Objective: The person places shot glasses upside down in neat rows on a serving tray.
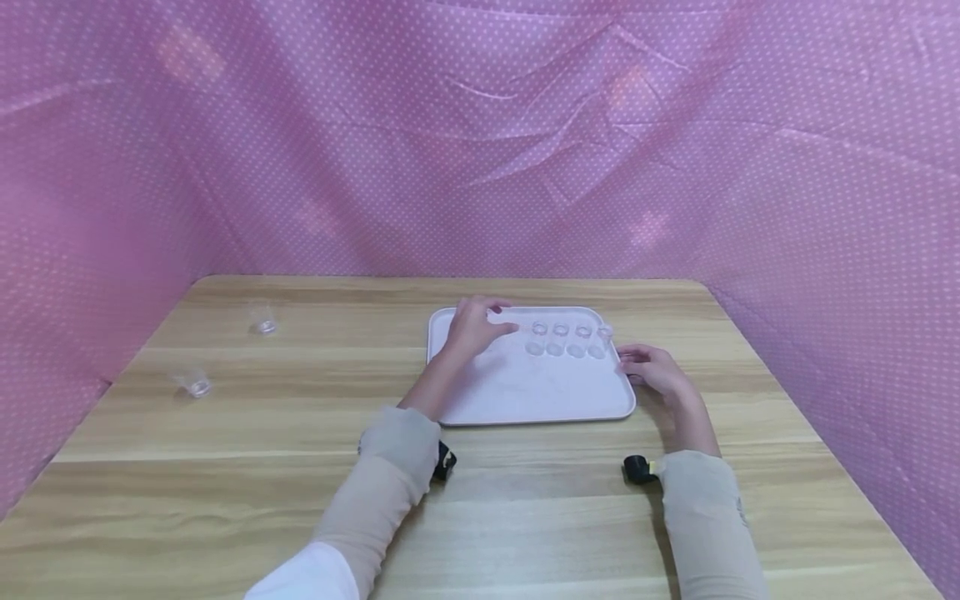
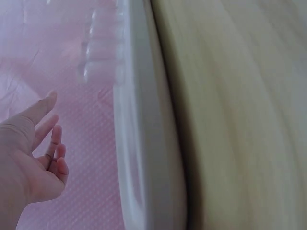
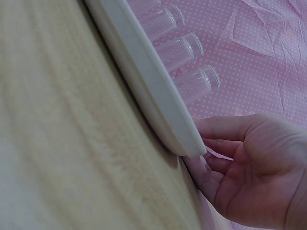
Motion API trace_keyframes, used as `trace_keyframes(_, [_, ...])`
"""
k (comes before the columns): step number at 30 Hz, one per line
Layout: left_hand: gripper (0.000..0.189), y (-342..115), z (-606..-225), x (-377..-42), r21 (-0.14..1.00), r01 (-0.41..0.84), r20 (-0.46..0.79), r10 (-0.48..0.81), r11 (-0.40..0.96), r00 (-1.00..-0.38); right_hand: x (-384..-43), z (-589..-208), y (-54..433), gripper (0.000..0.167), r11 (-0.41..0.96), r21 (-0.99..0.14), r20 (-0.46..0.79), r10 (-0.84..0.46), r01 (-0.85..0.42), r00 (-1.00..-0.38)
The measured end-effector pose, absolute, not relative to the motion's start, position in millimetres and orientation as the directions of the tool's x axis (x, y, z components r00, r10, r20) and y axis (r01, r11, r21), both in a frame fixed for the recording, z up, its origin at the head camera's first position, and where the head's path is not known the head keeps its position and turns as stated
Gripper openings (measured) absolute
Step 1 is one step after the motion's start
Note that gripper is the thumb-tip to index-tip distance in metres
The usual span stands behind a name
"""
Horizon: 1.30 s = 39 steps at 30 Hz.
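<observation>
A white rectangular tray [image 1: 528, 392] lies on the wooden table, carrying several small clear cups [image 1: 556, 348] in a row toward its back right. My left hand [image 1: 472, 329] hovers over the tray's back left part, thumb and fingers spread apart with nothing between them. In the left wrist view, that hand [image 2: 29, 158] is to the side of the tray rim [image 2: 144, 120], fingers relaxed. My right hand [image 1: 651, 368] holds the tray's right edge. The right wrist view has its thumb by the top of the rim and fingers at the underside of the tray corner [image 3: 187, 143].
Two more clear cups, one farther back [image 1: 264, 323] and one nearer [image 1: 197, 385], stand on the left side of the table [image 1: 300, 467]. Pink dotted cloth [image 1: 465, 167] hangs behind the table and along both sides. Each wrist wears a small black device.
</observation>
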<state>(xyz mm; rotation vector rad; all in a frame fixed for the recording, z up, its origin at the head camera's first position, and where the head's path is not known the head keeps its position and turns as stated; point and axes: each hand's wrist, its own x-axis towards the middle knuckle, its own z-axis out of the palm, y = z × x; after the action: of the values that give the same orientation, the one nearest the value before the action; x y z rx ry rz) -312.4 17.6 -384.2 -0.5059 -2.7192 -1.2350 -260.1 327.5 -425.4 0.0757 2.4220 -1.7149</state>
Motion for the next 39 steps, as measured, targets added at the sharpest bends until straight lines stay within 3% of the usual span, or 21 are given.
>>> trace_keyframes(14, [0.041, -71.8, -368.0, -293.9, 0.739, 0.289, 0.274, 0.121, 0.609, -0.954, -260.8, -424.8, 328.9, 0.044, 0.330, -0.933, -0.172, -0.062, 0.142, -0.983])
trace_keyframes(26, [0.045, -161.2, -358.0, -271.1, 0.680, 0.265, 0.353, 0.011, 0.684, -0.935, -259.5, -424.5, 327.7, 0.044, 0.351, -0.925, -0.179, -0.059, 0.147, -0.982])
trace_keyframes(33, [0.048, -215.4, -353.1, -247.9, 0.699, 0.174, 0.343, -0.111, 0.694, -0.933, -260.3, -425.6, 328.7, 0.044, 0.355, -0.924, -0.176, -0.062, 0.143, -0.983])
trace_keyframes(39, [0.058, -262.8, -355.4, -228.8, 0.733, 0.037, 0.248, -0.217, 0.679, -0.944, -260.3, -426.6, 329.3, 0.044, 0.360, -0.920, -0.187, -0.057, 0.154, -0.981])
